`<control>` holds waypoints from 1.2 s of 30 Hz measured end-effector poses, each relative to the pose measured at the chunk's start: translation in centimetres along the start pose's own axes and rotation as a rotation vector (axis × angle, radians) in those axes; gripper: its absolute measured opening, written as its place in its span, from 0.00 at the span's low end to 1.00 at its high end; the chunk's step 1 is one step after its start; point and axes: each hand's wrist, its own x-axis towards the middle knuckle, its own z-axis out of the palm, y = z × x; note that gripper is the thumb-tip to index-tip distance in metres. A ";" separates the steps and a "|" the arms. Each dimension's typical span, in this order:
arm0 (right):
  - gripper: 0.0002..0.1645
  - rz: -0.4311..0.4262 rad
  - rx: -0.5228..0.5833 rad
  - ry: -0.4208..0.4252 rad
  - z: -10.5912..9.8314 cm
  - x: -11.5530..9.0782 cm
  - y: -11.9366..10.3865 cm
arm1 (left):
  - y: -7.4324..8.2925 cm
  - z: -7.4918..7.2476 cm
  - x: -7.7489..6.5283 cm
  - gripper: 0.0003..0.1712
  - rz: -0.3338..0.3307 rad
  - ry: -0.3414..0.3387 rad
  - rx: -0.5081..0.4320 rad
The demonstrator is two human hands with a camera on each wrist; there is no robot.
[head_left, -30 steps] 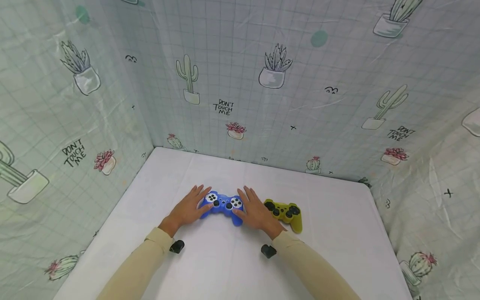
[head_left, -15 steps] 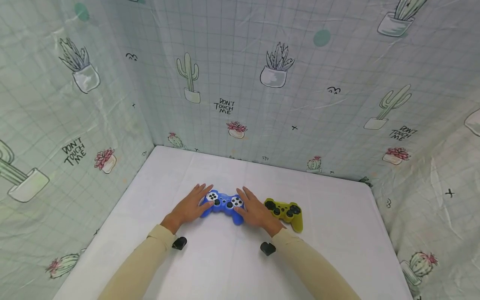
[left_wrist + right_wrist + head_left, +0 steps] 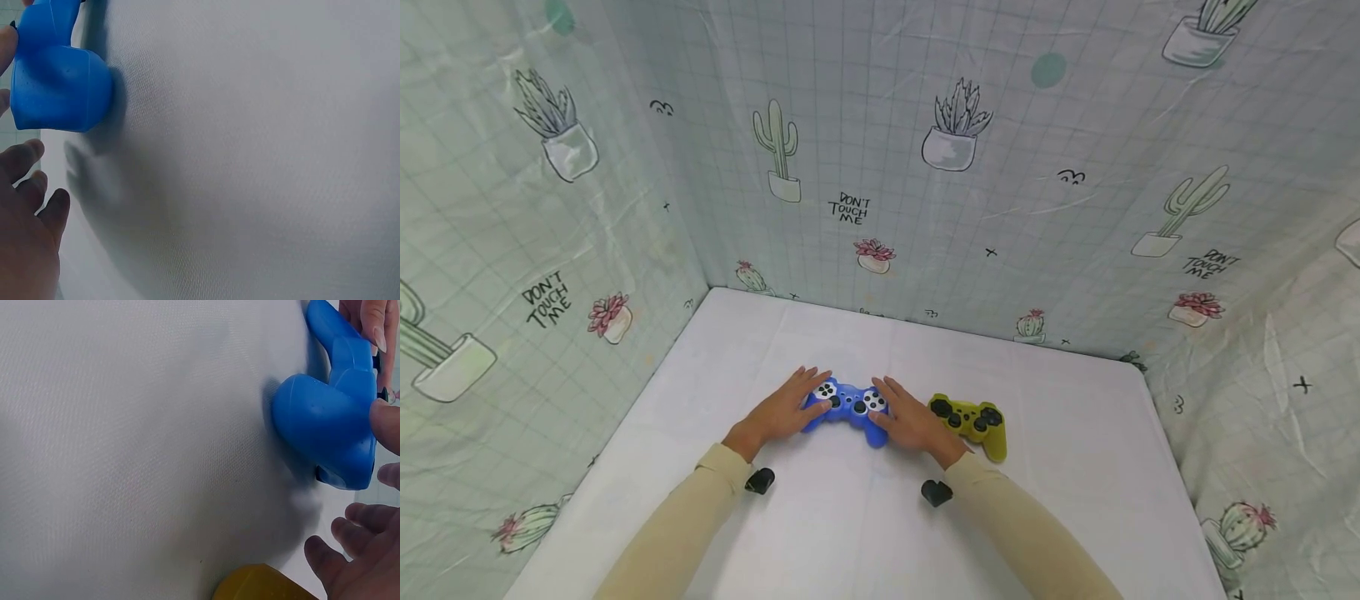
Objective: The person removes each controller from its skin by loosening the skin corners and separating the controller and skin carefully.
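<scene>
Left grip edged inward; like right grip, spread, merely touching blue controller, table edges distant.

One blue controller and one yellow-green controller, two in all, lay inward of the far edge of the single white tabletop. One left hand and one right hand were present, with two beige sleeves and two black devices. Three printed "DON'T TOUCH ME" inscriptions appeared on the cloth beyond the tabletop's edges.
</scene>
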 end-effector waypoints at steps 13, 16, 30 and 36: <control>0.39 0.006 0.048 -0.026 -0.2 0.2 -0.2 | -0.4 0.0 0.3 0.41 -0.019 -0.046 -0.014; 0.39 0.011 0.069 -0.029 -0.2 0.2 -0.3 | -0.4 -0.1 0.3 0.42 -0.023 -0.053 -0.020; 0.38 -0.005 0.127 -0.021 -0.2 0.4 -0.1 | 0.0 -0.8 0.4 0.42 -0.040 -0.084 -0.055; 0.37 0.001 0.132 -0.005 -0.2 0.4 -0.1 | 0.3 -1.2 0.4 0.41 -0.035 -0.101 -0.085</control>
